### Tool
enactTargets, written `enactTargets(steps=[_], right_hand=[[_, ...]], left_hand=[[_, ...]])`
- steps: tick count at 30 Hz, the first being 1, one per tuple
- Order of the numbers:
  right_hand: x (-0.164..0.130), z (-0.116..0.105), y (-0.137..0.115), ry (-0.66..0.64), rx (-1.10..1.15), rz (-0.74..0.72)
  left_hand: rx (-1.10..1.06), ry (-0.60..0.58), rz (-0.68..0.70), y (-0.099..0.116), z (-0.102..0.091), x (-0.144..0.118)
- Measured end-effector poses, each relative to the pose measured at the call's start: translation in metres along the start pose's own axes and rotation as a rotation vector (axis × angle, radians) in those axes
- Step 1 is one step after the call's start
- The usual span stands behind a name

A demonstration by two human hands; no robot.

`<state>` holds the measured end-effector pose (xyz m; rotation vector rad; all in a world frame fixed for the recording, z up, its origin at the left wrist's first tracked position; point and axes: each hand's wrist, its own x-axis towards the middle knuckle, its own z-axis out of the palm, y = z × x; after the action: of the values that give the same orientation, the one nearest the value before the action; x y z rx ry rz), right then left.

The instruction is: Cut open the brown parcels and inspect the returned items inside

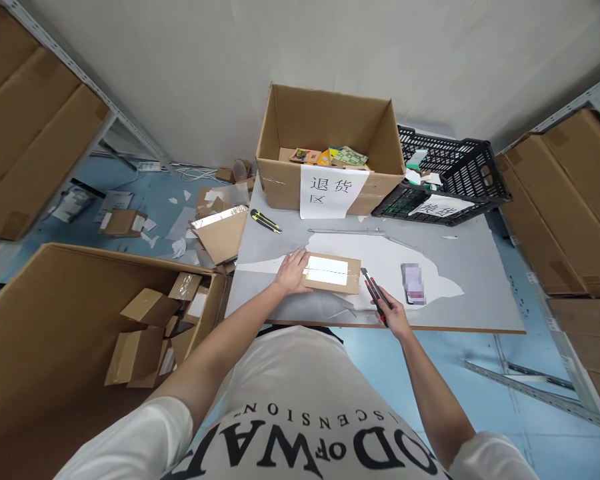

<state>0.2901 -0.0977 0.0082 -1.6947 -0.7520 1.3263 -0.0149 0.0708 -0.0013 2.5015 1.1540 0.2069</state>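
A small cardboard box point(354, 276) with a white label lies on the table in front of me. My left hand point(293, 272) grips its left end, fingers over the top edge. In my right hand point(393, 313) is a red and black box cutter point(375, 291), its tip pointing up and left beside the box's right end. Blade and box look very close; whether they touch I cannot tell. A phone point(413, 284) with a blurred screen lies to the right of that hand. Farther back on the left is a yellow and black box cutter point(265, 221).
A large open carton point(285, 183) with colourful packets and a black crate point(485, 173) stand at the table's back. A big carton point(55, 267) of small boxes is at my left. Cardboard scraps point(223, 233) crowd the table's left side. Shelves of cartons point(570, 207) flank the right.
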Motion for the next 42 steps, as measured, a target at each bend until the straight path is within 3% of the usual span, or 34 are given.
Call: enactTargets(steps=[8, 30, 34, 39, 42], right_hand=[[-0.006, -0.009, -0.001, -0.076, -0.040, -0.006], [-0.051, -0.016, 0.031, -0.090, -0.035, 0.068], [-0.057, -0.009, 0.039, -0.009, 0.021, 0.024], [-0.057, 0.002, 0.051, 0.226, 0.263, -0.025], [-0.047, 0.019, 0.048, 0.310, 0.392, -0.042]], left_hand=[[0.017, -0.024, 0.013, 0.002, -0.003, 0.000], [-0.099, 0.013, 0.046, -0.005, 0.005, 0.005], [-0.144, 0.005, 0.038, -0.008, 0.008, 0.007], [-0.195, -0.035, 0.039, -0.009, 0.003, 0.006], [-0.290, -0.038, 0.039, -0.013, -0.002, 0.008]])
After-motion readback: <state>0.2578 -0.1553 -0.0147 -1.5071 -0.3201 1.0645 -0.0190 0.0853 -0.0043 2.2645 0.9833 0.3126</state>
